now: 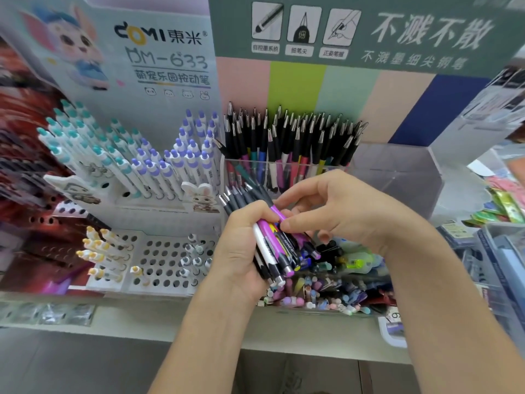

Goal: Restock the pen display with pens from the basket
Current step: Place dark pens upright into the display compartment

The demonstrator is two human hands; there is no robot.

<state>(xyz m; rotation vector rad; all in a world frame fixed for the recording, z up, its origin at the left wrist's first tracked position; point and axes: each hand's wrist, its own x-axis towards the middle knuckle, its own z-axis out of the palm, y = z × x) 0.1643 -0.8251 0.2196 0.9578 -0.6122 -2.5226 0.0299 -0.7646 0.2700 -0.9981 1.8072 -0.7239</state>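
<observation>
Gripping a bundle of pens (pixel 272 245) at centre frame, the left hand (pixel 241 251) has its fingers curled round their barrels, tips pointing up and left toward the display. Across from it, the right hand (pixel 335 211) pinches one purple pen (pixel 279 216) at the top of that bundle between thumb and forefinger, the other fingers loosely arched above. Behind the hands, in the upper middle of the frame, stands the clear bin (pixel 284 169) already holding many dark-capped pens upright; to its right a second clear bin (pixel 397 177) looks bare. Below the hands, at lower centre, lies a tray (pixel 326 294) crowded with mixed pens; whether this is the basket named in the task I cannot tell. White peg racks (pixel 159 257) with many open holes sit at left. By my reading, the step in hand is sorting: picking a single pen out of the held bunch before placing it. Next, the pinched pen likely needs drawing free without dragging its neighbours along, then dropping upright into the matching bin while the left grip keeps the rest bunched.
</observation>
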